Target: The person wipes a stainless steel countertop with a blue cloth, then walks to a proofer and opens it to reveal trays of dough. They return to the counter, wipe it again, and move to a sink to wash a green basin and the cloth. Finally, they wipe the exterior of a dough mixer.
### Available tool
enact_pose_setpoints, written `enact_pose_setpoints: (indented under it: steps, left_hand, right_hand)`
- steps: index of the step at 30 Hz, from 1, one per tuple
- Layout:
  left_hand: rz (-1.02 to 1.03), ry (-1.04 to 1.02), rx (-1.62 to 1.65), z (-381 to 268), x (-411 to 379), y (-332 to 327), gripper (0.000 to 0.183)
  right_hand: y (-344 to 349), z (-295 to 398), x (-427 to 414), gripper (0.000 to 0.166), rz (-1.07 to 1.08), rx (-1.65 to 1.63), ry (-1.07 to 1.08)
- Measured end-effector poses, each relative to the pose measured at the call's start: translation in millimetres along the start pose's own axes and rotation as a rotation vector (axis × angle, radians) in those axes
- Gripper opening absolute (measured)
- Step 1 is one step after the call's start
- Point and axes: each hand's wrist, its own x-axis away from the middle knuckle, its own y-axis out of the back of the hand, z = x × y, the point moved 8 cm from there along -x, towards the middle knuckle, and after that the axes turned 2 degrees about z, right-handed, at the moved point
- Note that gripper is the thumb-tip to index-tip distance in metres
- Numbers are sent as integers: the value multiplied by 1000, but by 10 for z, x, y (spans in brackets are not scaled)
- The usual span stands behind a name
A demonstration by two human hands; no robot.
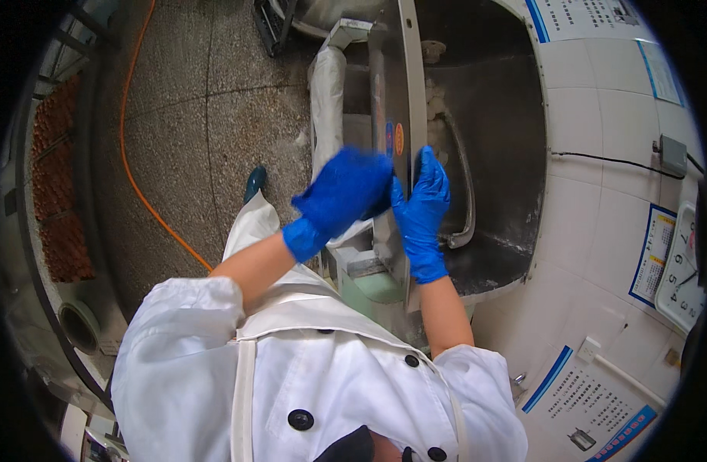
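My left hand (345, 190), in a blue glove, is motion-blurred beside the front panel (381, 63) of a metal mixing machine. Its fingers look bent, but whether anything is inside them cannot be made out. My right hand (424, 216), also blue-gloved, straddles the tub's rim (412, 75), thumb on the near side and fingers over the inside. Within the dark metal tub (503, 133) is a curved mixing bar (463, 179). Pale, dough-like residue (434, 98) clings near the bar's upper end.
An orange hose (124, 104) crosses the speckled floor (168, 133) on the left. A white-wrapped bar (328, 98) runs along the machine's front. At upper left stands a black crate (272, 26). Printed notices (590, 398) and a clock (680, 271) are on the tiled wall.
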Motion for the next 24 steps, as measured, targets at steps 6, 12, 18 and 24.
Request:
enact_pose_setpoints:
  steps: [6,12,18,24]
  left_hand:
    - [-479,103,-703,591,-1273,82,29]
    - [-382,348,-1268,1103,-2035,196,15]
    - [-429,281,-2171,620,-1910,329,6]
    - [-213,324,-786,988,-2002,409,17]
  right_hand:
    - [-57,20,-59,56,59,-34,-54]
    - [-42,4,-113,55,60,-48,-88]
    - [-31,4,-98,59,70,23,-102]
    - [-56,-11,-81,61,85,-29,-143]
